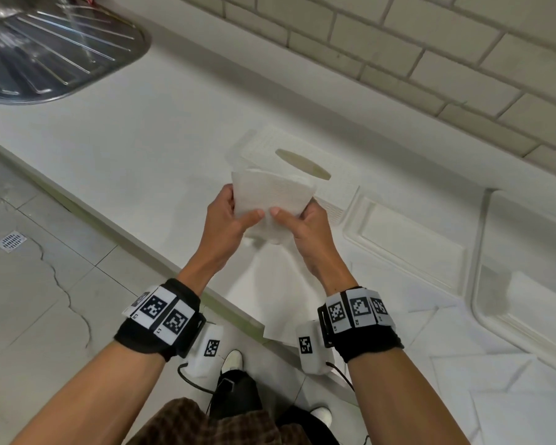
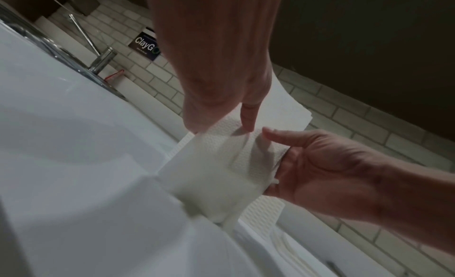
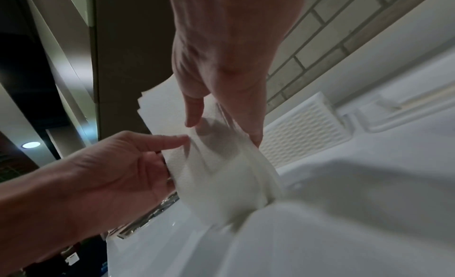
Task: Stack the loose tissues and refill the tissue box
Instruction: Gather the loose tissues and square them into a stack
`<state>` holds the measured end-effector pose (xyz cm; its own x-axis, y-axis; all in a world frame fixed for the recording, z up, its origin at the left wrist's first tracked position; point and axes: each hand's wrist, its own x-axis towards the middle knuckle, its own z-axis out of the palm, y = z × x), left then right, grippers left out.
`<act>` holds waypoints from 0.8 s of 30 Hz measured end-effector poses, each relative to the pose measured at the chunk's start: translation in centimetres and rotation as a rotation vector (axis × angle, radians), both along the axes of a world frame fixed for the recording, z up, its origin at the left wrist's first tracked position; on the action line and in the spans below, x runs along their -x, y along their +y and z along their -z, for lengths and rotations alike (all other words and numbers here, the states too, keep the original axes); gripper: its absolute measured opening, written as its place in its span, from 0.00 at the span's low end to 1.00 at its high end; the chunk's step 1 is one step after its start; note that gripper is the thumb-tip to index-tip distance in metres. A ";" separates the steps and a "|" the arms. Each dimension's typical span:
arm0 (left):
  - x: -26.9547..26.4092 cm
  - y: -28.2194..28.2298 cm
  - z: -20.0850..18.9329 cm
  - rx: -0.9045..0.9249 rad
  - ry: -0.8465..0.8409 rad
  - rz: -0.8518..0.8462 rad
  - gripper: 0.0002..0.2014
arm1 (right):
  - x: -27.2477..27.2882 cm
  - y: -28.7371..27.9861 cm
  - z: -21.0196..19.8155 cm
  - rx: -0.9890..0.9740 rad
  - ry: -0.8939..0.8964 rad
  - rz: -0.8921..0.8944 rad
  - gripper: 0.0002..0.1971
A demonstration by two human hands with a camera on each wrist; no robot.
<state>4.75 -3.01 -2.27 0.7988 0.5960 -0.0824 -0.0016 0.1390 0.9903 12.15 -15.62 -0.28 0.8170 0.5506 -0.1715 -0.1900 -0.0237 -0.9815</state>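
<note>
A stack of white tissues (image 1: pixel 270 194) is held bent into a U shape just above the counter, in front of the white tissue box (image 1: pixel 342 191) with its oval slot. My left hand (image 1: pixel 239 208) grips the stack's left side, thumb on top. My right hand (image 1: pixel 297 213) grips the right side the same way, and the two thumbs nearly touch. In the left wrist view my left hand (image 2: pixel 220 125) pinches the tissues (image 2: pixel 216 164). In the right wrist view my right hand (image 3: pixel 224 133) pinches the tissues (image 3: pixel 221 174), with the tissue box (image 3: pixel 302 125) beyond.
One loose tissue (image 1: pixel 276 284) lies flat on the white counter (image 1: pixel 142 139) below my hands, overhanging the edge. More loose tissues (image 1: pixel 463 358) cover the counter at the right. White moulded trays (image 1: pixel 408 242) sit right of the box. A steel drainboard (image 1: pixel 45 53) lies far left, a tiled wall behind.
</note>
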 end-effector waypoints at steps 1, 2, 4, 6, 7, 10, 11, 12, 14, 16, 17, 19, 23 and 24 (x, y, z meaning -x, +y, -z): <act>0.0 -0.2 0.3 -0.008 0.008 -0.008 0.21 | 0.1 0.0 0.2 0.018 -0.002 -0.004 0.20; 0.1 -0.3 0.4 -0.012 0.004 -0.019 0.20 | 0.1 0.0 0.3 0.028 -0.004 -0.002 0.19; 0.1 -0.4 0.1 -0.012 -0.035 -0.032 0.20 | 0.0 -0.1 0.1 0.008 -0.001 0.010 0.17; 0.1 -0.2 -0.1 0.005 -0.073 -0.003 0.25 | 0.0 -0.2 -0.2 -0.024 0.005 0.006 0.17; 0.0 -0.1 -0.1 0.022 -0.078 0.019 0.29 | -0.1 -0.2 -0.2 -0.028 0.005 0.000 0.19; 0.1 -0.5 0.4 0.020 -0.042 0.065 0.32 | 0.1 0.0 0.3 0.013 0.009 -0.007 0.20; 0.0 -0.7 0.4 0.000 -0.028 0.075 0.31 | 0.1 0.0 0.4 0.018 0.014 -0.002 0.18; -0.1 -0.9 0.3 -0.023 -0.019 0.077 0.28 | 0.1 0.0 0.4 0.018 0.016 0.000 0.16; -0.3 -0.5 -0.3 -0.086 -0.008 0.049 0.20 | -0.3 -0.2 -0.2 0.018 -0.011 0.005 0.13; -0.4 0.5 -1.3 -0.180 0.008 0.051 0.17 | -1.2 -0.8 -1.6 0.005 -0.074 0.013 0.13; -0.5 0.9 -1.7 -0.245 0.032 0.074 0.16 | -1.9 -1.1 -2.5 -0.002 -0.117 0.011 0.12; -0.7 1.4 -2.5 -0.390 0.108 0.142 0.12 | -3.1 -1.8 -4.5 0.017 -0.208 -0.037 0.12; -1.4 0.7 -3.7 -0.483 0.164 0.271 0.07 | -4.0 -2.2 -6.5 0.322 -0.320 -0.287 0.11; -1.4 0.5 -3.9 -0.478 0.176 0.301 0.08 | -4.0 -2.3 -6.4 0.397 -0.366 -0.303 0.08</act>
